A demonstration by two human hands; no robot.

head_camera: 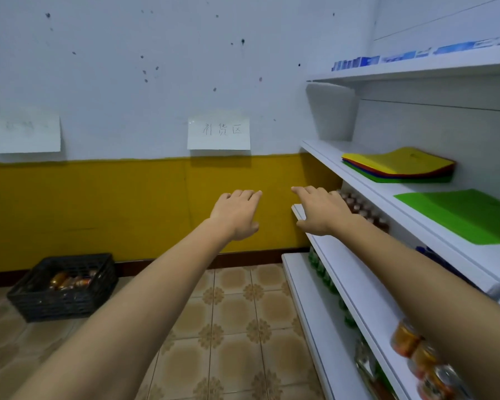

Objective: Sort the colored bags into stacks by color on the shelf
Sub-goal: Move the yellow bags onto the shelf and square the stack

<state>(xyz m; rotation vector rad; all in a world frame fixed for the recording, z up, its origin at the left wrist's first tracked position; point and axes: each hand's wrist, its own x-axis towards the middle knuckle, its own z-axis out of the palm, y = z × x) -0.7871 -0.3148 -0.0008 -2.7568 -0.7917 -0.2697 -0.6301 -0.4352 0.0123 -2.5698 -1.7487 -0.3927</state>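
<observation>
White shelf (pixel 324 148) unit on the rt. Mid board: mixed stack (pixel 399 166) of bags, yellow on top, w/ a lone green bag (pixel 468 215) flat just beside it, nearer me. Top board: blue packs (pixel 355 62). Lower boards: bottles (pixel 358 204), jars (pixel 407 340). Tiled floor (pixel 237 327): black crate (pixel 64 287) by the wall.

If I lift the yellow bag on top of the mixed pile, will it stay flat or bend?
It probably flops: the yellow bag looks thin and already bows upward. As a single sheet, it is likely light.
</observation>
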